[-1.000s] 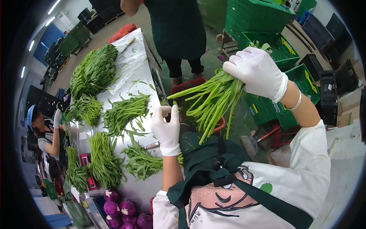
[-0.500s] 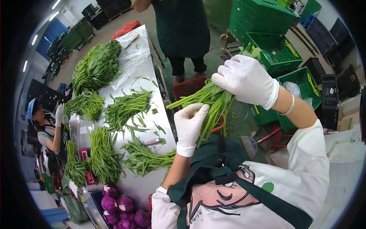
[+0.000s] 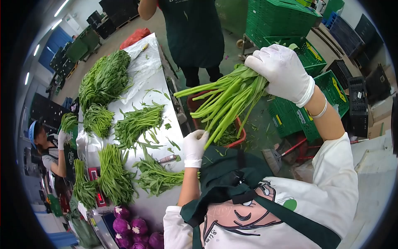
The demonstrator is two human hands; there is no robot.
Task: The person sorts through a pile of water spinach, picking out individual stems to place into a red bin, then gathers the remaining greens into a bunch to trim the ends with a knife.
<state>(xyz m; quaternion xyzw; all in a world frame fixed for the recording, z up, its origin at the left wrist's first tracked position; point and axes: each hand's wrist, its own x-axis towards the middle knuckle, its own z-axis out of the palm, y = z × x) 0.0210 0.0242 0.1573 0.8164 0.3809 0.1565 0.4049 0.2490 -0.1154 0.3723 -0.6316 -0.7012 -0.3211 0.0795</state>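
Note:
My right hand (image 3: 284, 71), in a white glove, is closed round a bunch of leafy greens (image 3: 232, 99), whose stems fan out to the left and down. Lower down, my left hand (image 3: 196, 145), also gloved, has its fingertips pinched at the lower end of one stem. Beneath the bunch stands a red basket (image 3: 241, 137) with green trimmings inside. On the metal table (image 3: 147, 189) to the left lie several piles of greens (image 3: 139, 120), with a knife (image 3: 168, 158) beside the nearest pile (image 3: 159, 176).
Purple cabbages (image 3: 132, 228) sit at the table's near end, by a red scale (image 3: 99, 197). A co-worker (image 3: 52, 149) at left holds greens. Another person (image 3: 192, 37) stands beyond the basket. Green crates (image 3: 282, 20) are stacked at right, above a broom (image 3: 273, 159).
My right hand has moved slightly right and up with the bunch. My left hand has gone down and left, away from the bunch's middle. The co-worker at left now holds up greens.

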